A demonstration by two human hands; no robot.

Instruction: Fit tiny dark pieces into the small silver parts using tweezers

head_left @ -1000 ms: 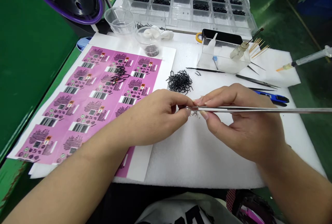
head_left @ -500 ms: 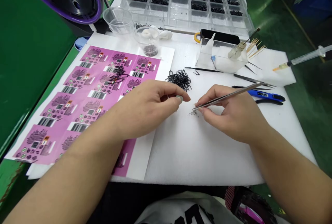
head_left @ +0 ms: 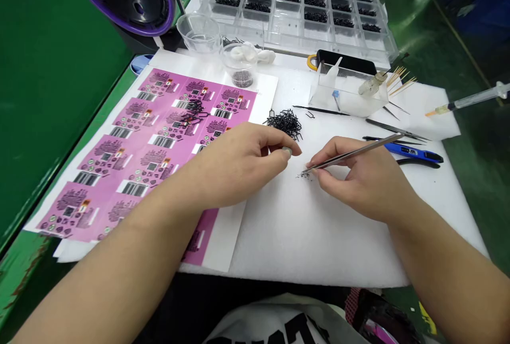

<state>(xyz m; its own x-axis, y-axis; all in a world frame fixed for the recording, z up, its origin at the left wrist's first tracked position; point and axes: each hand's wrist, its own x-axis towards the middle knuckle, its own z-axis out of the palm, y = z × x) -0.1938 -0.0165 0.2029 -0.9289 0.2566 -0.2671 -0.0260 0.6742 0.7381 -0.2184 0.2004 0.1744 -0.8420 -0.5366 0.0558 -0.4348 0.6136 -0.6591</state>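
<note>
My right hand [head_left: 354, 182] holds a pair of metal tweezers [head_left: 358, 152]. Their tips touch a small scatter of tiny dark bits [head_left: 305, 175] on the white foam sheet [head_left: 287, 238]. To the left, my left hand [head_left: 249, 166] hovers over the sheet with thumb and index finger brought close together. What they pinch, if anything, is too small to make out. Just beyond its fingertips lies a heap of black bent wire pieces [head_left: 285, 122], with one loose piece [head_left: 309, 114] to its right.
A pink label sheet [head_left: 131, 158] with more black pieces [head_left: 194, 113] lies left. Clear cups [head_left: 198, 33] and a compartment tray [head_left: 290, 23] stand behind. At right are a clear box [head_left: 346, 101], blue-handled pliers [head_left: 416, 154], more tweezers [head_left: 396, 129], wooden sticks [head_left: 398, 83] and a syringe [head_left: 474, 99].
The whole view has shifted, so everything appears farther right. The tweezer tips have dipped slightly into the tiny bits. My left hand keeps its pose.
</note>
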